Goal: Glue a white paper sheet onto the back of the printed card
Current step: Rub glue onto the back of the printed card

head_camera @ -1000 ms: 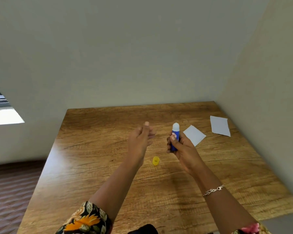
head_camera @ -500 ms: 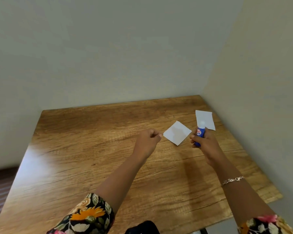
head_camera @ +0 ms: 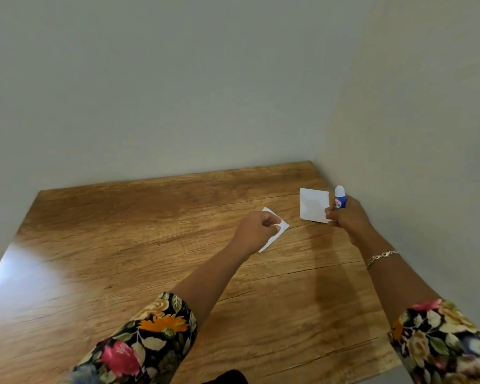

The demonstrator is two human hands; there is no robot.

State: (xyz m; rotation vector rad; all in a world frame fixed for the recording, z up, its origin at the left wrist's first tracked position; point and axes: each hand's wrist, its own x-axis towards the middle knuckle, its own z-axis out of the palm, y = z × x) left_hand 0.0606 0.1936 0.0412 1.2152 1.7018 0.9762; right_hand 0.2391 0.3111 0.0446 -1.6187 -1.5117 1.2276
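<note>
The table [head_camera: 94,259] is lying open across its left, while the back wall [head_camera: 178,92] and right wall [head_camera: 427,134] are hemming the corner holding 2 white sheets [head_camera: 313,205].

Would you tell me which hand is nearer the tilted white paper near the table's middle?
Left. The left hand sits over the tilted paper, covering part of it; the right hand, holding the glue stick, is off to its right by the other paper.

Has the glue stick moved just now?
Yes. The glue stick went right: from left of the nearer sheet to the right edge of the farther sheet.
</note>
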